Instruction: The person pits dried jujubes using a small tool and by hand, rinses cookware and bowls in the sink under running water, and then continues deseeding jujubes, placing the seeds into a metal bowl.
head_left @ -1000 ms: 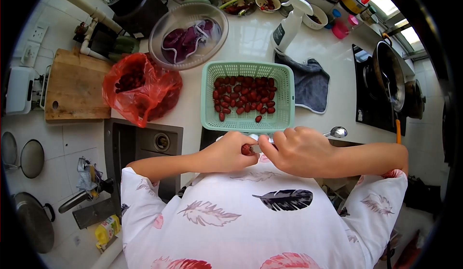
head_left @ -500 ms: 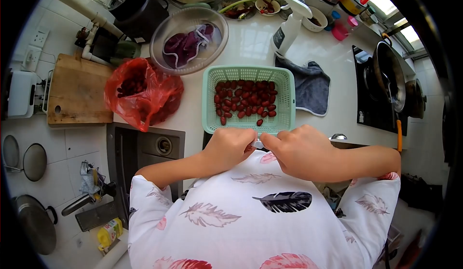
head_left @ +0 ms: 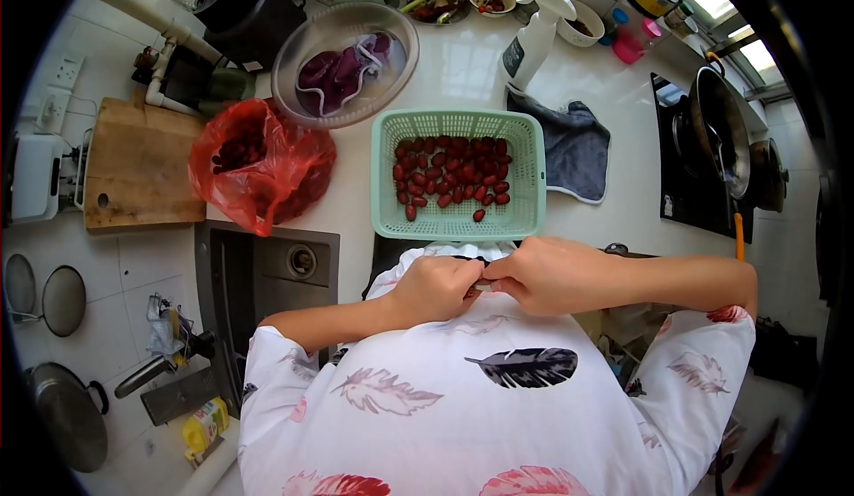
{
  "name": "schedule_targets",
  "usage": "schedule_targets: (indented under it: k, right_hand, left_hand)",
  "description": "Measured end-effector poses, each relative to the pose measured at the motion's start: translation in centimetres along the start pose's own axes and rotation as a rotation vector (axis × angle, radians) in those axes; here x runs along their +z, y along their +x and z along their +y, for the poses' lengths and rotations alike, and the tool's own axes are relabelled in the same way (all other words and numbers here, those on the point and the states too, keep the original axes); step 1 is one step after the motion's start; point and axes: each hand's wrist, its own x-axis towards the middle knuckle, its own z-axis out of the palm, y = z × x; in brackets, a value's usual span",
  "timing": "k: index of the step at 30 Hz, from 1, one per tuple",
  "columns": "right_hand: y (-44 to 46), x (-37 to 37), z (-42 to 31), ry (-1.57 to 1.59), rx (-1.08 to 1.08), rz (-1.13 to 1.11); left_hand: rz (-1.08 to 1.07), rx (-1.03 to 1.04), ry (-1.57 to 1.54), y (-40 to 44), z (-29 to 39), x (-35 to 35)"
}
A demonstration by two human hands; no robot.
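Observation:
Both my left hand (head_left: 436,286) and my right hand (head_left: 560,274) are closed and meet in front of my body, fingertips pinched together. Between them is a small thing, mostly hidden by the fingers; a pale bit of it shows, but its kind cannot be made out. Just beyond the hands, a light green plastic basket (head_left: 382,176) rests on the counter. It holds many small red oval fruits (head_left: 454,171) that look like red dates. Left of the basket sits a red plastic bag (head_left: 298,171), its top gaping over more dark red fruits (head_left: 238,151).
A clear bowl (head_left: 405,73) with a purple cloth (head_left: 342,76) stands behind the bag. Spray bottle (head_left: 532,47) and grey cloth (head_left: 578,153) lie beyond the basket's right side. At left are a cutting board (head_left: 142,158) and sink (head_left: 267,269); at right, a stove with a wok (head_left: 722,127).
My joined hands have moved slightly down, toward my body and away from the basket. They remain pinched together. The whole view has shifted a little.

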Motion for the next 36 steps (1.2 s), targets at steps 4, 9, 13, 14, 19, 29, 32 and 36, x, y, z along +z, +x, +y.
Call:
schedule_targets:
  k: [4,9,13,14,19,29,32,36]
  right_hand:
    - [-0.5,-0.7,-0.6,-0.063,-0.021,-0.065]
    - [-0.7,-0.8,-0.5,-0.137,-0.025,-0.085]
    - [-0.7,-1.0,-0.6,-0.154,-0.036,-0.082]
    - [-0.7,-1.0,-0.6,-0.156,-0.037,-0.093]
    - [-0.9,-1.0,-0.3,-0.180,-0.072,-0.085]
    - [-3.3,-1.0,-2.8,-0.474,0.038,0.115]
    - [-4.2,-1.1,-2.2,-0.510,0.011,0.267]
    - [-3.7,-1.7,-2.1,-0.082,-0.190,0.619]
  left_hand:
    - [-0.043,0.072,-0.016,0.0,0.2,-0.4]
    - [-0.055,0.103,-0.026,0.0,0.1,-0.3]
    - [-0.091,0.112,-0.073,0.2,0.3,-0.8]
    - [-0.092,0.113,-0.074,0.2,0.3,-0.8]
    - [-0.117,0.127,-0.095,0.4,0.3,-1.0]
    - [-0.082,-0.443,-0.292,1.7,-0.7,-2.6]
    - [-0.175,-0.475,-0.664,2.8,-0.5,-4.8]
    - [-0.168,-0.378,-0.842,4.0,0.9,-7.1]
